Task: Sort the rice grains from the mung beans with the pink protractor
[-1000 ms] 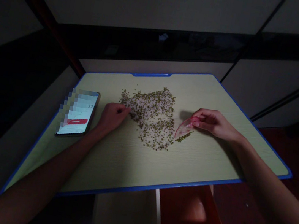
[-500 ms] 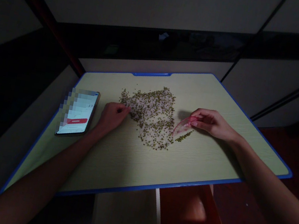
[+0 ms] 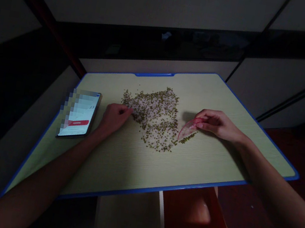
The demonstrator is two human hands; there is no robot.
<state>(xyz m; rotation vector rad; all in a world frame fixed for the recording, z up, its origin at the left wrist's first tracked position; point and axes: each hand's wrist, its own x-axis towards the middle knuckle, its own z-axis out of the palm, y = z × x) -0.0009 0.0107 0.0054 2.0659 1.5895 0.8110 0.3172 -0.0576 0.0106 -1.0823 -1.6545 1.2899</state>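
A spread of small green beans mixed with white grains, like mung beans and rice (image 3: 156, 110), lies on the pale table top (image 3: 119, 167). At its left edge rests my left hand (image 3: 115, 118), fingers curled closed, with nothing visible in them. My right hand (image 3: 217, 124) pinches a clear half-round plastic piece with a pink edge, like a protractor (image 3: 187, 129), between thumb and fingers. It is tilted, its lower edge near the table at the right side of the spread. A short row of green beans (image 3: 188, 138) lies beside that edge, apart from the mixture.
A lit phone (image 3: 80, 115) lies at the left of the table, near my left forearm. The table has a blue rim (image 3: 193, 186) and a blue handle (image 3: 155, 75) at the back. Behind it stands a pale cabinet (image 3: 160, 5). An orange-red seat (image 3: 195, 223) is below the front edge.
The plastic piece in my right hand has shifted slightly right, over part of the bean row. My left hand has stayed in place.
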